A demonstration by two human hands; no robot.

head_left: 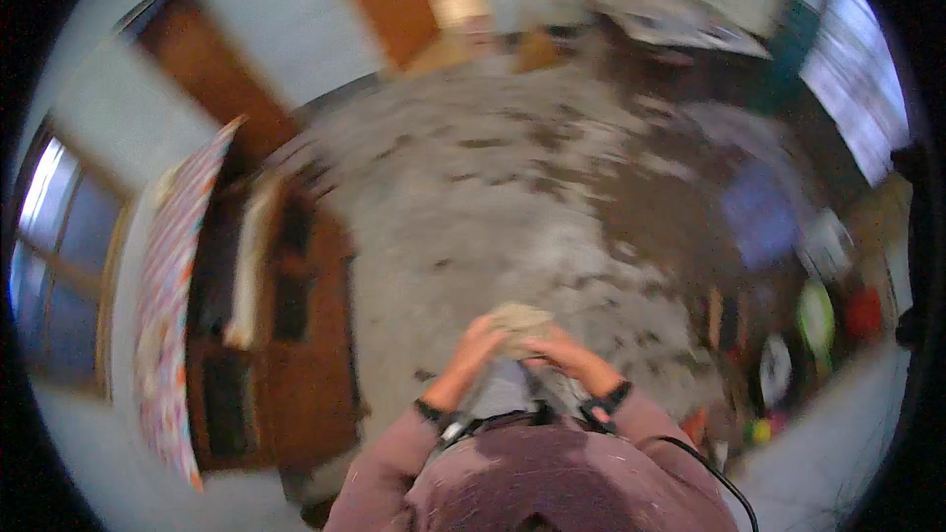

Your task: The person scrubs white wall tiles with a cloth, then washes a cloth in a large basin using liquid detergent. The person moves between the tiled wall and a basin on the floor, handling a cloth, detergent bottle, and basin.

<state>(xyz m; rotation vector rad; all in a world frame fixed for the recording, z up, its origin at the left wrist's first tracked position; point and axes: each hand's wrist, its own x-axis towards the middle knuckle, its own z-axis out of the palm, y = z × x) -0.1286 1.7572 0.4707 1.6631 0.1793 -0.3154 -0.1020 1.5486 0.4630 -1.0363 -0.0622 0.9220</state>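
My left hand (480, 343) and my right hand (567, 353) meet in front of my body around a crumpled beige bundle (521, 318). It looks like a cloth, though blur hides its exact kind. Fingers of both hands press on its sides, the left from the left and the right from below and the right. Dark bands circle both wrists. Below the hands hangs a pale grey surface (502, 388), partly hidden by my forearms; what it is I cannot tell.
On the left stands a brown wooden cabinet (314, 377) beside a striped cloth (174, 295). The concrete floor (443, 222) bears dark wet-looking patches. Blurred to the right are a blue-violet item (761, 214), a green item (816, 318) and a red item (863, 314). A cloth-covered surface (680, 18) stands at the back.
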